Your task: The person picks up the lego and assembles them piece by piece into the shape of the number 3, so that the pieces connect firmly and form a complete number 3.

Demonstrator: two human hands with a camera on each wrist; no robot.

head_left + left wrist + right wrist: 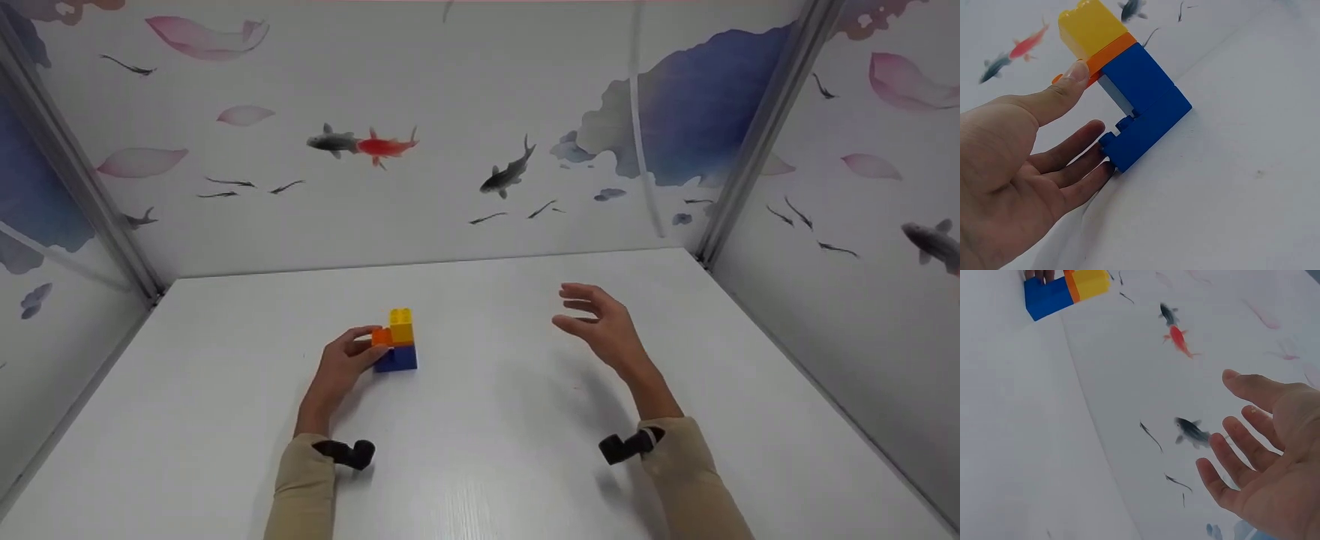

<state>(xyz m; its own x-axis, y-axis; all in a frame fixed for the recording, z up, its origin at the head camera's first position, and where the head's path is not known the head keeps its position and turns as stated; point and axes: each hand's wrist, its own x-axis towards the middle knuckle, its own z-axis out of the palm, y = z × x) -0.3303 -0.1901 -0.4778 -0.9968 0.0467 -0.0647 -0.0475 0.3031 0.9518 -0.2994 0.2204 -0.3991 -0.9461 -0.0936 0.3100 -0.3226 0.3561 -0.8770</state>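
Observation:
A small stack of toy building blocks stands on the white table [480, 435], left of centre. In the left wrist view, a long blue block [1148, 129] forms its base, with a shorter blue block [1139, 73] above one end. An orange block [1113, 53] lies across that, and a yellow block [1092, 29] tops it. My left hand [346, 365] pinches the overhanging end of the orange block, the thumb on its near side. Its lower fingers reach the end of the base block. My right hand [606, 330] hovers off to the right, fingers spread, holding nothing.
A white back wall [442, 210] printed with fish and petals rises behind the table. Similar side panels [840, 300] stand left and right, joined by grey metal posts [772, 112]. Each wrist carries a small black camera [352, 454] on a strap.

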